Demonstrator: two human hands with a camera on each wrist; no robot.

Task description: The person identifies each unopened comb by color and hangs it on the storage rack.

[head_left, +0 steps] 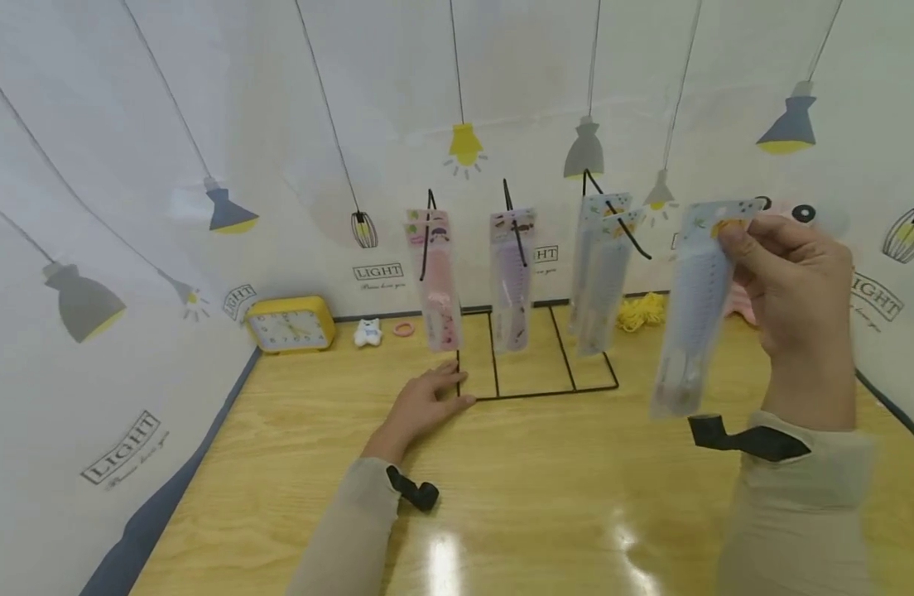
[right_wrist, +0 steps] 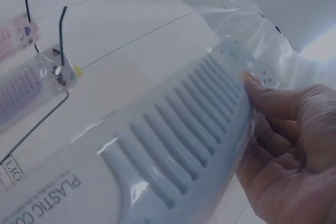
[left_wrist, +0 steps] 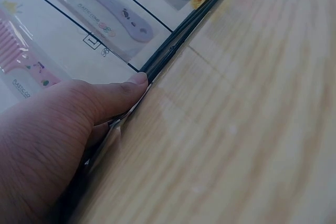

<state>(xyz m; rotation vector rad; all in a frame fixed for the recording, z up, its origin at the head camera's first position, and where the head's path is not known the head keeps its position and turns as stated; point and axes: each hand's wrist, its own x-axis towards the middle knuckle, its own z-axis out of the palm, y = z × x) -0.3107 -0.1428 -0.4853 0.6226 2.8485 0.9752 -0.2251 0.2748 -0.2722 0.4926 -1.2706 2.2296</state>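
Observation:
My right hand (head_left: 796, 281) pinches the top of a light-blue packaged comb (right_wrist: 178, 124) between thumb and fingers. That comb hangs in the air, apart from the black wire rack (head_left: 535, 396) and to its right. More packaged combs hang from the rack's hooks: pink (head_left: 436, 285) at left, purple (head_left: 512, 285) in the middle, and blue (head_left: 604, 277) at right. At the rack's front left corner, my left hand (head_left: 427, 403) rests on the base wires with fingers extended; in the left wrist view its thumb (left_wrist: 118, 95) touches the front wire.
A yellow alarm clock (head_left: 291, 324) stands at the back left of the wooden table (head_left: 546, 488). Beside it lie a small white bear figure (head_left: 368, 333) and a pink ring (head_left: 403, 329). Yellow yarn (head_left: 642, 312) sits behind the rack's right side, and a pink item (head_left: 740, 305) is partly hidden by my right hand.

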